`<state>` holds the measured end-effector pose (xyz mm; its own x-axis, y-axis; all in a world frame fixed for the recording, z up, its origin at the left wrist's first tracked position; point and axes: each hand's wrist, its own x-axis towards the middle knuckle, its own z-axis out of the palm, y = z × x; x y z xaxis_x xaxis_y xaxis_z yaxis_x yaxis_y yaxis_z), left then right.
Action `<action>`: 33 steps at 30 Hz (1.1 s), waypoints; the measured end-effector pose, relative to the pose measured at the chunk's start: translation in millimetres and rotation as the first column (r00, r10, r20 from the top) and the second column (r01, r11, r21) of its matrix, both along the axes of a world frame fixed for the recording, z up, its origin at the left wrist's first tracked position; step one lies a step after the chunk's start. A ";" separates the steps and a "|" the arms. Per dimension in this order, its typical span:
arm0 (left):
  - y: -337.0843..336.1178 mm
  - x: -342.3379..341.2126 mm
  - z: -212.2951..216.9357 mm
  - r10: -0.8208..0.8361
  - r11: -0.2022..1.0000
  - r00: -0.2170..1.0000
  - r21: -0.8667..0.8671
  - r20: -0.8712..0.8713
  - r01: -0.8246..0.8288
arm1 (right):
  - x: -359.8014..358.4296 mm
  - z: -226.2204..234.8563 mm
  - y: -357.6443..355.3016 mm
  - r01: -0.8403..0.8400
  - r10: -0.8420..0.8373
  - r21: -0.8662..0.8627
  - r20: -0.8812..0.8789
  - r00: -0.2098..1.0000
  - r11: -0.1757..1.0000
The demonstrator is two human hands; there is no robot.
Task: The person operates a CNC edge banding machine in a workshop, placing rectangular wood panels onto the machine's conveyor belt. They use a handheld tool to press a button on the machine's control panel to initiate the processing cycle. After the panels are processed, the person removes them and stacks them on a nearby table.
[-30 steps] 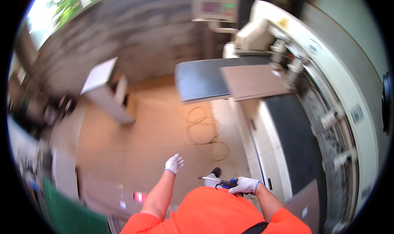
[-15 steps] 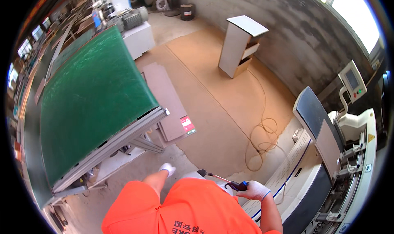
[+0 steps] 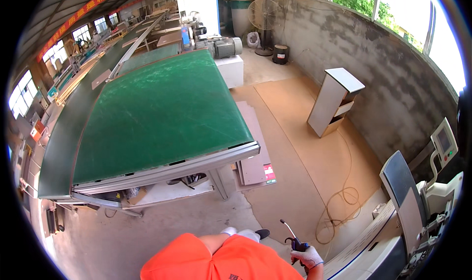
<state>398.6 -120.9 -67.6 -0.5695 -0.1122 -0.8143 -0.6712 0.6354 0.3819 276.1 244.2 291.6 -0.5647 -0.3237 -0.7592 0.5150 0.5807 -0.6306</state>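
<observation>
My right hand (image 3: 309, 257), in a white knitted glove, is closed round the handle of a black and blue air blow gun (image 3: 297, 244). The gun's thin metal nozzle tilts up and to the left. My left hand (image 3: 229, 230), gloved too, hangs close to my body beside the orange shirt (image 3: 246, 260), which partly hides it; its fingers do not show well enough to tell their shape. A thin yellowish air hose (image 3: 339, 221) lies coiled on the floor ahead of the blow gun; the link between them is hidden.
A conveyor with a green belt (image 3: 167, 118) fills the left. Flat panels (image 3: 253, 169) lie stacked beside its near end. A white drawer cabinet (image 3: 328, 103) stands ahead on brown floor sheeting. At the right is a machine with a control screen (image 3: 444, 140). A pedestal fan (image 3: 264, 17) stands far back.
My view has lifted and swung left, bringing in more of the conveyor and hall. The blow gun stays in my right hand, its nozzle pointing more upward. My left hand has come nearer my body.
</observation>
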 end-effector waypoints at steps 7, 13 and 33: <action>13.9 -2.2 90.0 0.052 0.998 0.960 0.034 -0.277 -0.044 | 103.3 -80.8 -14.3 0.244 -0.228 -0.055 0.201 0.953 0.968; -9.5 40.2 115.6 0.108 0.994 0.991 0.016 -0.073 -0.107 | 142.8 -226.6 16.5 0.301 -0.276 -0.309 0.122 0.953 0.902; -196.4 87.2 55.7 0.137 0.976 0.986 -0.158 -0.095 -0.151 | 54.1 -45.8 -231.0 -0.009 0.008 -0.198 -0.003 1.000 0.980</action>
